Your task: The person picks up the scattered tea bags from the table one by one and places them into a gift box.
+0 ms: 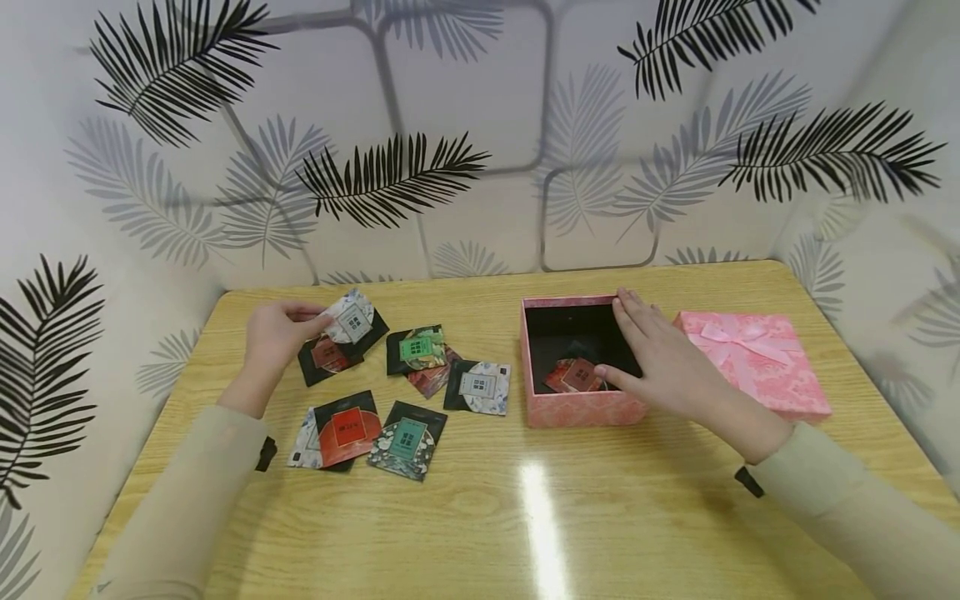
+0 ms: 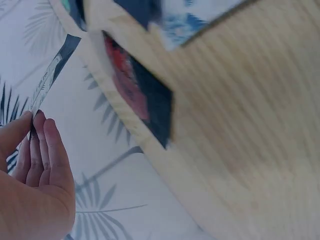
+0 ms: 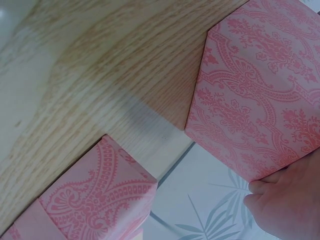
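Between thumb and fingers my left hand [image 1: 277, 337] pinches a flat sachet [image 1: 352, 318], white-blue floral on one side and black on the other. It is raised over a black and red sachet [image 1: 327, 356] at the table's back left; the left wrist view shows the held sachet [image 2: 47, 80] almost edge-on. My right hand [image 1: 675, 371] rests over the right side of an uncovered pink box [image 1: 585, 412], fingers extended along the rim and thumb reaching over the inside. Inside the box's black interior lies a red-brown sachet [image 1: 576, 375].
Right of the box lies its pink lid [image 1: 780, 371] with a ribbon bow. Several sachets lie left of the box, among them a green one [image 1: 420, 348], a white-blue one [image 1: 480, 387], a red one [image 1: 351, 427] and a teal one [image 1: 407, 440]. A patterned wall stands behind the wooden table [image 1: 465, 533].
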### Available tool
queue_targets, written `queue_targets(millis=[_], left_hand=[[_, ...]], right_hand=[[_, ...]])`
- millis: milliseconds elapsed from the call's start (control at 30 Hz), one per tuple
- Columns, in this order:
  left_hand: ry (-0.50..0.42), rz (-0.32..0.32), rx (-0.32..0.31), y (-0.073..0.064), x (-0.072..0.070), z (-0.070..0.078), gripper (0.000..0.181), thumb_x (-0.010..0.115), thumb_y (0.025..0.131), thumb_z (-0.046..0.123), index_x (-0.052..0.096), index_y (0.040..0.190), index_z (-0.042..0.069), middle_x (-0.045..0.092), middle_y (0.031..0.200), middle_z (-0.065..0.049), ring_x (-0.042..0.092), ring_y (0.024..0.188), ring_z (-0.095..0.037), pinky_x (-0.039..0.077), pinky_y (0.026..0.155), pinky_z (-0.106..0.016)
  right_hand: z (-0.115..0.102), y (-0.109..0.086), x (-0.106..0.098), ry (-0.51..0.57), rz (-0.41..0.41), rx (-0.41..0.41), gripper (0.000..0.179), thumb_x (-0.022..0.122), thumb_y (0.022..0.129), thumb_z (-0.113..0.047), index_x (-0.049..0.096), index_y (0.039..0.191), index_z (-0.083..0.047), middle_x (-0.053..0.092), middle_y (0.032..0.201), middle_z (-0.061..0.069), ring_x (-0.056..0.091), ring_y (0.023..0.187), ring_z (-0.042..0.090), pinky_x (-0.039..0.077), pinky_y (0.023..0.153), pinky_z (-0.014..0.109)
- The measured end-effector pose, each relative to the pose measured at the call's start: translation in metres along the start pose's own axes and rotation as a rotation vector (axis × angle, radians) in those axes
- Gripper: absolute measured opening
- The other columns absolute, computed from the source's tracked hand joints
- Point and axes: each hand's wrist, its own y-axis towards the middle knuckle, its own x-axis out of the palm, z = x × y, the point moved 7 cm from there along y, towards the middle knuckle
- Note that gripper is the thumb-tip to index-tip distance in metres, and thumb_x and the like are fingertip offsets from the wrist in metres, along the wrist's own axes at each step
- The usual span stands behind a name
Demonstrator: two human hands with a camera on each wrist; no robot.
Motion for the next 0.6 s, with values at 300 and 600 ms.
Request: queue_targets(millis=[300, 600], left_hand=[[-0.131, -0.039, 0.021, -0.003, 0.002, 0.042, 0.034, 0.076, 0.101, 0.024, 0.077, 0.124, -0.001, 0.080, 0.116, -0.019, 0.067, 0.067, 0.012, 0.057, 0.069, -0.009], [-0.284, -0.119, 0.078, -0.015, 0.015, 0.093, 0.032, 0.073, 0.103, 0.013, 0.074, 0.127, -0.007, 0.077, 0.120, -0.021, 0.070, 0.071, 0.008, 0.061, 0.074, -0.013]], right_hand=[[-0.001, 0.001, -0.002, 0.004, -0.003, -0.003, 0.099, 0.059, 0.105, -0.057, 0.012, 0.168, 0.003, 0.010, 0.178, 0.023, 0.014, 0.165, 0.041, 0.020, 0.132, 0.064], [-0.001, 0.000, -0.002, -0.001, 0.003, -0.012, 0.099, 0.059, 0.105, -0.057, 0.014, 0.168, 0.005, 0.013, 0.177, 0.025, 0.015, 0.165, 0.042, 0.021, 0.131, 0.063]])
